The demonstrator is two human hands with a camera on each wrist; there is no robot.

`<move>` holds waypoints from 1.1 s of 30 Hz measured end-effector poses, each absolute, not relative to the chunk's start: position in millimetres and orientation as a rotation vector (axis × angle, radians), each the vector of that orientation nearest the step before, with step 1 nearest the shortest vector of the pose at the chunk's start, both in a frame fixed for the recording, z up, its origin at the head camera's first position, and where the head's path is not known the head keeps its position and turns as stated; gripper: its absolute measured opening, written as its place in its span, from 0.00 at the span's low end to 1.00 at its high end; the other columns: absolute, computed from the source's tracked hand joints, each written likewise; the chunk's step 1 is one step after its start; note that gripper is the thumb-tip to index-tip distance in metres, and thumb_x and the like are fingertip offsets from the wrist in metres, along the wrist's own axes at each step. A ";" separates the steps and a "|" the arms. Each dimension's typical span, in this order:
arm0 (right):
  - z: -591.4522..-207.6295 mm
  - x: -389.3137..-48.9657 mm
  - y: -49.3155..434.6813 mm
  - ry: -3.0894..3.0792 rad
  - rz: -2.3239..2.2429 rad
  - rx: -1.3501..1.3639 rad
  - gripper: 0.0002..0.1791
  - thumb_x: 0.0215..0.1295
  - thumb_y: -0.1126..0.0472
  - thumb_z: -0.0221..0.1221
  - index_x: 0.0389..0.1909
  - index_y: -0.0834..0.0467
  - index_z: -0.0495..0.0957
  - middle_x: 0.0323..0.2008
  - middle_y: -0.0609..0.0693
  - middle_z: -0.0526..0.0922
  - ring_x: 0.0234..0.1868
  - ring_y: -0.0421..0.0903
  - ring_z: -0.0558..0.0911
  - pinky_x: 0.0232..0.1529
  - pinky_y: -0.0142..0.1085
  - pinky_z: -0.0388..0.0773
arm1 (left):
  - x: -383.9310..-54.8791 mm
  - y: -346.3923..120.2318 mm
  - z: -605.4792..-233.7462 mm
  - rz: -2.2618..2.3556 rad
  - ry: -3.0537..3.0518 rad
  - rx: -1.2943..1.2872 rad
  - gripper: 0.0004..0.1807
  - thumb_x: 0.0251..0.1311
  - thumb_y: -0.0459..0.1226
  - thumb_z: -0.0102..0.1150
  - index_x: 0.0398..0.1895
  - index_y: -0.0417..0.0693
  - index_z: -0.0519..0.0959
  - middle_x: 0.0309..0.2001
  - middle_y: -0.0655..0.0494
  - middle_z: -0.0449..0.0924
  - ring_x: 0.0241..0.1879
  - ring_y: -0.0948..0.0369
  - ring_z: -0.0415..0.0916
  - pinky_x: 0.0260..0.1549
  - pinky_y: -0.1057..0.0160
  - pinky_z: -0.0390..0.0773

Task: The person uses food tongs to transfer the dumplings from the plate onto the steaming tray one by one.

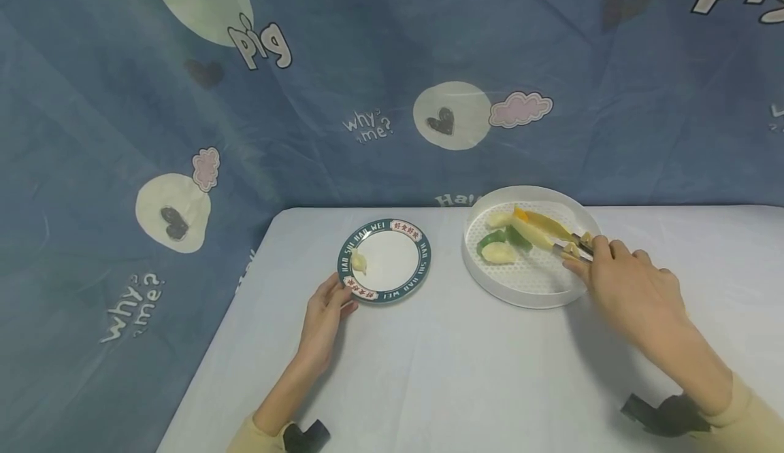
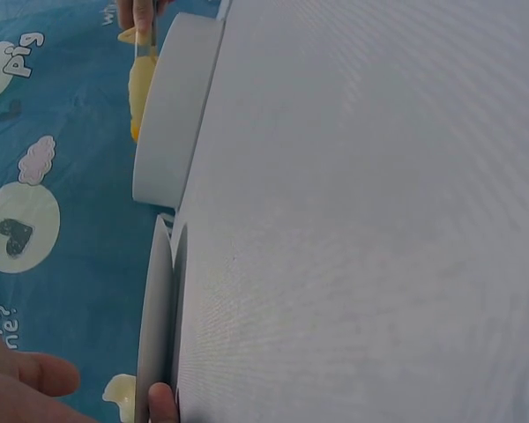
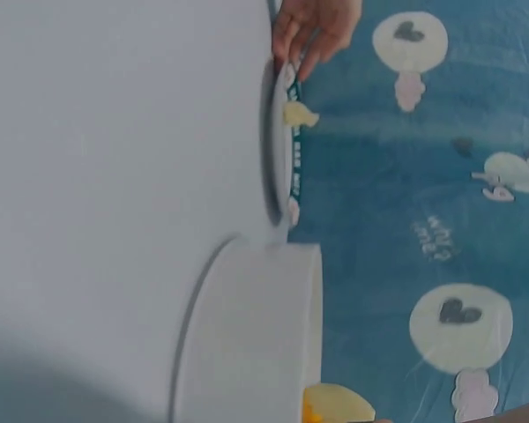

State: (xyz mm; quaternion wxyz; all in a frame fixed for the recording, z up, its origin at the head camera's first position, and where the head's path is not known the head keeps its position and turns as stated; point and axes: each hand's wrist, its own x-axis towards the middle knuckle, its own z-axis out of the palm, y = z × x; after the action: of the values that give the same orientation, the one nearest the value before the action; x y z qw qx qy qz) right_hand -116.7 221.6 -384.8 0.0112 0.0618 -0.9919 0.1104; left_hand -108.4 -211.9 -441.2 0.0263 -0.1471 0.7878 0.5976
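Note:
My left hand (image 1: 324,320) pinches the near left rim of a small plate (image 1: 392,296) with a green lettered border. One finger (image 2: 163,405) shows beneath the rim in the left wrist view. A pale yellow piece (image 1: 358,262) lies on the plate's left side. On the right, my right hand (image 1: 637,290) grips tongs (image 1: 542,237) with metal and yellow parts, their spread yellow arms over a round white tray (image 1: 520,296). Pale yellow pieces (image 1: 499,254) and green pieces (image 1: 519,237) lie inside the tray, close to the tong tips. The right wrist view shows only the tong end (image 3: 339,404).
A white cloth covers the table (image 1: 404,371). Behind it and along its left side hangs a blue printed curtain (image 1: 343,45). The tray has a raised wall and stands right of the plate, near the table's back edge.

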 end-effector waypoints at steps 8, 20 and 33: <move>-395.2 -112.4 234.4 -3.089 0.349 0.169 0.30 0.86 0.40 0.47 0.41 0.67 0.66 0.28 0.59 0.72 0.25 0.58 0.71 0.14 0.44 0.65 | -108.0 -211.4 -440.9 1.832 2.446 -0.459 0.36 0.83 0.41 0.47 0.85 0.33 0.52 0.81 0.35 0.65 0.72 0.46 0.77 0.68 0.64 0.86; -402.4 -112.2 235.3 -3.082 0.360 0.138 0.31 0.86 0.41 0.48 0.43 0.69 0.66 0.28 0.62 0.73 0.25 0.59 0.72 0.14 0.46 0.65 | -108.2 -211.3 -440.1 1.828 2.448 -0.449 0.37 0.82 0.42 0.47 0.85 0.34 0.51 0.81 0.36 0.65 0.73 0.45 0.76 0.70 0.62 0.85; -406.9 -109.8 233.8 -3.049 0.364 0.117 0.32 0.85 0.40 0.51 0.38 0.69 0.66 0.27 0.61 0.70 0.23 0.57 0.69 0.14 0.45 0.63 | -108.0 -211.3 -440.6 1.822 2.443 -0.465 0.37 0.83 0.43 0.47 0.85 0.34 0.52 0.80 0.35 0.65 0.72 0.46 0.76 0.70 0.61 0.85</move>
State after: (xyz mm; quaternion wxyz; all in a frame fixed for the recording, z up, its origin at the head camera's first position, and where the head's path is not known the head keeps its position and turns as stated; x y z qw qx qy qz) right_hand -109.8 233.8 -406.9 0.0345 0.0382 -0.9916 0.1186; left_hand -108.0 -211.3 -440.6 0.0292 -0.1506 0.7921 0.5908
